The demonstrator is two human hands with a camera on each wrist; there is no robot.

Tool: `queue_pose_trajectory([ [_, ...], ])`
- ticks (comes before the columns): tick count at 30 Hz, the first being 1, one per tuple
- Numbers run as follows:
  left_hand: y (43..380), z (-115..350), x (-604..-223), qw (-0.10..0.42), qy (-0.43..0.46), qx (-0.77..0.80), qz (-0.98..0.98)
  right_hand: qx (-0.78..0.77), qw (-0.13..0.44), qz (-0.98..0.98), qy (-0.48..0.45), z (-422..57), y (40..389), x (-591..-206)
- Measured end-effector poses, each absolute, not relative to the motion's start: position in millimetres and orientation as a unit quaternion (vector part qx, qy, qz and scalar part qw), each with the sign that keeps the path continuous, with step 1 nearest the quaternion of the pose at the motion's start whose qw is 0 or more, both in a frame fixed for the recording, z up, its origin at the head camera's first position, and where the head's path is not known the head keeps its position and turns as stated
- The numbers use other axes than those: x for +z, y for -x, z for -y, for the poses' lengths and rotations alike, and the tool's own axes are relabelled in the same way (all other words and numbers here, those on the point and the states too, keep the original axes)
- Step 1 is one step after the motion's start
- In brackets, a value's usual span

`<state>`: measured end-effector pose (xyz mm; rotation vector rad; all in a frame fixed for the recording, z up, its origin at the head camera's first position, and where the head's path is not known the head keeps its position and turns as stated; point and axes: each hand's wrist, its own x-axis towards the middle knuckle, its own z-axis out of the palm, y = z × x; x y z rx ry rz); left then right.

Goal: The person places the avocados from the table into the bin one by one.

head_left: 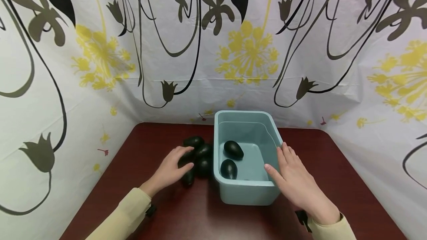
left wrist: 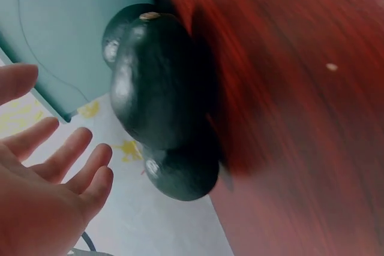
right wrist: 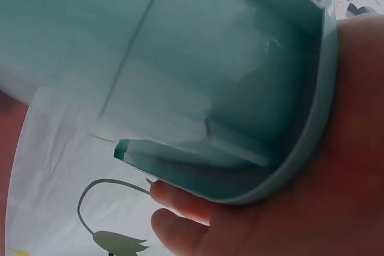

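My left hand [head_left: 168,171] is over a cluster of dark green avocados [head_left: 204,167] left of a light blue plastic bin [head_left: 247,194]. Its fingers are spread and loosely bent. In the left wrist view, a gap shows between that hand [left wrist: 54,190] and the nearest avocado [left wrist: 153,82], whose brown stem end faces up. Two avocados, one farther back [head_left: 233,149] and one nearer [head_left: 228,169], lie inside the bin at its left. My right hand [head_left: 297,180], fingers extended, rests along the bin's right rim; the right wrist view shows its fingers [right wrist: 180,229] outside the wall.
A dark red-brown wooden table [head_left: 180,214] carries everything. White cloth [head_left: 213,66] with a plant pattern in grey, black and yellow hangs behind it and along both sides. The bin's walls rise well above the avocados in it.
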<state>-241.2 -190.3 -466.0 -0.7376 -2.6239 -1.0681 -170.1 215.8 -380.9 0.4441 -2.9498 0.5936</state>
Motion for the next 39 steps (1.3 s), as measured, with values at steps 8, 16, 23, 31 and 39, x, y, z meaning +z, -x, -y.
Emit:
queue_pose_trajectory([
  [8,240.3,201.3,-471.5,0.089,0.268,-0.312,0.907,0.192,0.068,0.969,-0.142,-215.2,169.9,-383.9],
  [16,244.2,208.7,-476.8,0.064,0.285,-0.281,0.914,0.188,0.07,0.97,-0.138,-217.4,171.2,-384.8],
  [23,247.2,213.3,-486.2,0.043,0.313,-0.262,0.912,0.186,0.074,0.97,-0.137,-217.4,172.0,-388.6],
  [31,247.4,215.1,-490.6,0.047,0.308,-0.24,0.919,0.181,0.078,0.971,-0.138,-215.9,171.4,-389.3],
  [39,244.0,215.8,-490.4,0.033,0.304,-0.238,0.922,0.178,0.085,0.97,-0.139,-215.7,169.1,-389.9],
])
